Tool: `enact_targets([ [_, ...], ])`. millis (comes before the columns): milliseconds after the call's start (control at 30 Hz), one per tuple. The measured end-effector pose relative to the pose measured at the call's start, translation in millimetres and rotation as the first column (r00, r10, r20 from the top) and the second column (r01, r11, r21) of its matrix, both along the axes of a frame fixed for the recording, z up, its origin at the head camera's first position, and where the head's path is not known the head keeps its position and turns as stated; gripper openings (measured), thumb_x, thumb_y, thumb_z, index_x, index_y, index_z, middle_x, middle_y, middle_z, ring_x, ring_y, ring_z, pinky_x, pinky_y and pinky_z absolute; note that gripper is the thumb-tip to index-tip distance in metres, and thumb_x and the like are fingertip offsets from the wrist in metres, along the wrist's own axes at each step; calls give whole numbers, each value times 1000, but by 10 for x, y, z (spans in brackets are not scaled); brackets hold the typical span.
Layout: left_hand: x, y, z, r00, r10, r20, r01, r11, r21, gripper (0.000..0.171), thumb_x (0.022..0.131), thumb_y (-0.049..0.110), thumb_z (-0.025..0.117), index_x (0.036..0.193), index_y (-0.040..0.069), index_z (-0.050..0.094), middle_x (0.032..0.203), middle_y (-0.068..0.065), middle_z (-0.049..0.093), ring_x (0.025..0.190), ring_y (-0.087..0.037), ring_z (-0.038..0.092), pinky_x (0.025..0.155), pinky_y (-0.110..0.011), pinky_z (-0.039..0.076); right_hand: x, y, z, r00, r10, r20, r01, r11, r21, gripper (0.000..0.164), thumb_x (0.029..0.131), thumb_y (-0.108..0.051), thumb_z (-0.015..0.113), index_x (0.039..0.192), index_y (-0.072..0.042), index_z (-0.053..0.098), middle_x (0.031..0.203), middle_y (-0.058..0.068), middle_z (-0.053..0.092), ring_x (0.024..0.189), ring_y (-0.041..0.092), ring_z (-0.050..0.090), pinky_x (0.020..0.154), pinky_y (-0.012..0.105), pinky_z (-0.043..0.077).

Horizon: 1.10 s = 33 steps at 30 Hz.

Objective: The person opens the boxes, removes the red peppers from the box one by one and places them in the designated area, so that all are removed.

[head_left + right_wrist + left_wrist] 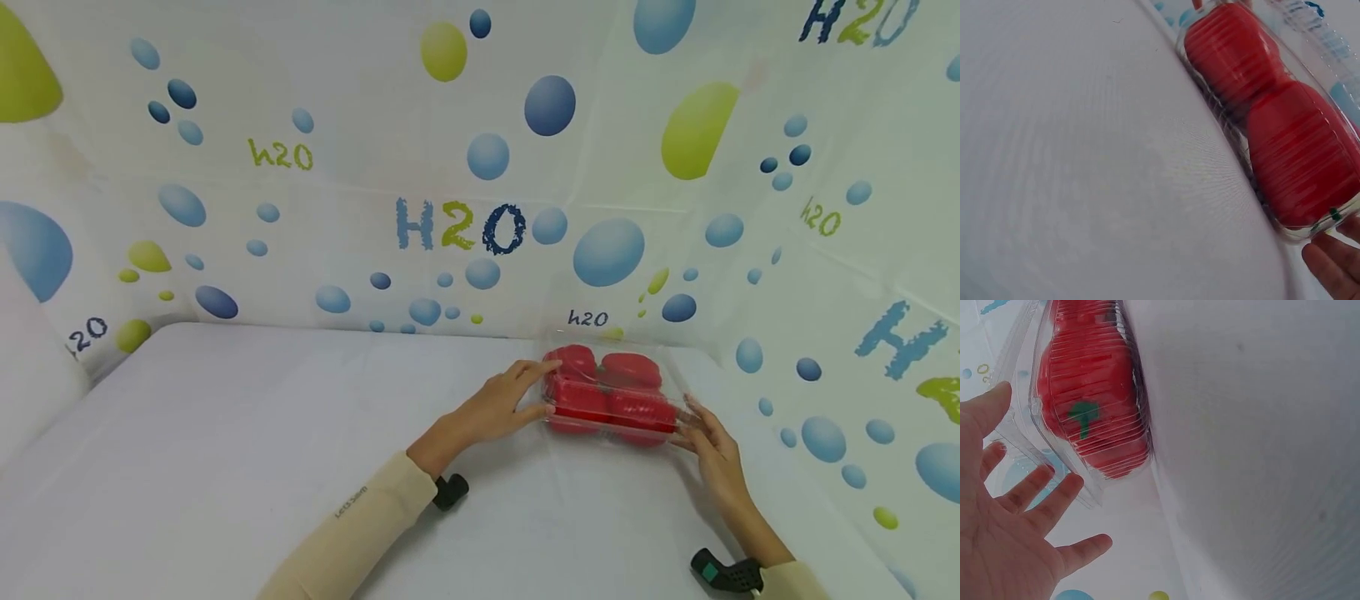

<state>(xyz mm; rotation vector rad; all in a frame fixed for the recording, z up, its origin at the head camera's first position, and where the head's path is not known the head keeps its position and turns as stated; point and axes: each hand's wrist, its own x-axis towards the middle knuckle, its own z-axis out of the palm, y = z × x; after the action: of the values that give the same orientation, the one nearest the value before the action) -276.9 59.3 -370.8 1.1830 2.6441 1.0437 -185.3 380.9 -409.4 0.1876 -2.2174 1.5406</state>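
A clear ribbed plastic clamshell box (606, 385) sits toward the back right of the white-covered table, with several red bell peppers (633, 367) inside. Green shows at the end of one pepper (1088, 381) in the left wrist view. At the box's left end is my left hand (491, 408), its fingers spread and fairly straight, the tips at the plastic lid edge. My right hand (716, 454) touches the right end with extended fingers. In the right wrist view, only some fingertips (1329, 265) show under the box's corner. Whether the lid is fastened I cannot tell.
The white tabletop (285, 467) stretches out to the left and front. Behind it and along the right hangs a white curtain (352, 167) printed with blue and green dots and H2O lettering. A black wrist camera (723, 573) is strapped to each arm.
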Motion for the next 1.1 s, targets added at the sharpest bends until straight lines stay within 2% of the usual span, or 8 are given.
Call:
enact_targets([
  [67, -16, -11, -10, 1000, -8, 11, 8, 1000, 11, 70, 96, 37, 61, 154, 31, 23, 150, -6, 37, 138, -23, 37, 105, -45, 44, -2, 2, -11, 1000, 21, -21, -21, 1000, -4, 46, 103, -4, 40, 143, 15, 29, 115, -29, 58, 96, -11, 61, 76, 12, 52],
  [167, -45, -30, -39, 1000, -17, 24, 17, 1000, 26, 70, 96, 36, 61, 154, 31, 23, 150, -5, 36, 139, -22, 35, 106, -43, 43, -7, -17, -10, 999, 44, -2, -44, 998, -49, 48, 104, -6, 41, 145, 14, 26, 117, -28, 58, 97, -9, 61, 75, 15, 54],
  [400, -70, -35, -54, 999, -26, 30, 24, 999, 46, 72, 93, 32, 66, 153, 31, 26, 149, -5, 37, 139, -21, 36, 106, -43, 42, 3, -27, -20, 997, -16, 77, 21, 998, -56, 56, 104, -13, 43, 153, 0, 20, 115, -30, 56, 97, -11, 60, 75, 15, 54],
  [500, -74, -29, -61, 999, -16, 35, 14, 998, 59, 75, 92, 31, 68, 153, 32, 24, 151, -5, 32, 137, -24, 39, 103, -44, 45, -4, -23, -26, 995, -24, 99, 31, 997, -72, 59, 104, -15, 44, 155, -3, 16, 114, -31, 55, 96, -11, 61, 75, 15, 54],
  [633, -80, -17, -73, 999, -20, 41, 16, 994, 109, 84, 91, 27, 70, 155, 31, 17, 155, -6, 20, 134, -27, 43, 99, -44, 48, -8, -13, -37, 994, 3, 110, 13, 990, -142, 59, 104, -16, 45, 151, 5, 17, 113, -30, 57, 96, -10, 61, 75, 16, 54],
  [733, -80, -13, -83, 998, -32, 46, 24, 987, 159, 91, 89, 23, 72, 155, 28, 10, 155, -7, 17, 133, -28, 44, 99, -42, 49, -7, -7, -48, 994, 22, 110, -2, 983, -182, 57, 104, -16, 46, 148, 11, 21, 115, -28, 57, 98, -9, 61, 76, 16, 55],
  [1000, -74, -30, -67, 996, -12, 86, -3, 984, 180, 100, 88, 24, 73, 157, 22, 0, 156, -7, 18, 135, -26, 42, 100, -41, 48, -10, -20, -43, 992, 17, 128, 3, 988, -153, 56, 104, -19, 46, 148, 8, 24, 118, -26, 54, 102, -9, 60, 78, 17, 54],
  [1100, -81, -36, -65, 997, -27, 74, 12, 983, 185, 97, 89, 22, 73, 157, 19, 4, 154, -8, 21, 134, -26, 42, 101, -42, 47, -5, -20, -40, 992, 28, 125, -7, 987, -163, 58, 104, -20, 47, 148, 9, 22, 119, -25, 55, 102, -9, 60, 78, 17, 54],
])
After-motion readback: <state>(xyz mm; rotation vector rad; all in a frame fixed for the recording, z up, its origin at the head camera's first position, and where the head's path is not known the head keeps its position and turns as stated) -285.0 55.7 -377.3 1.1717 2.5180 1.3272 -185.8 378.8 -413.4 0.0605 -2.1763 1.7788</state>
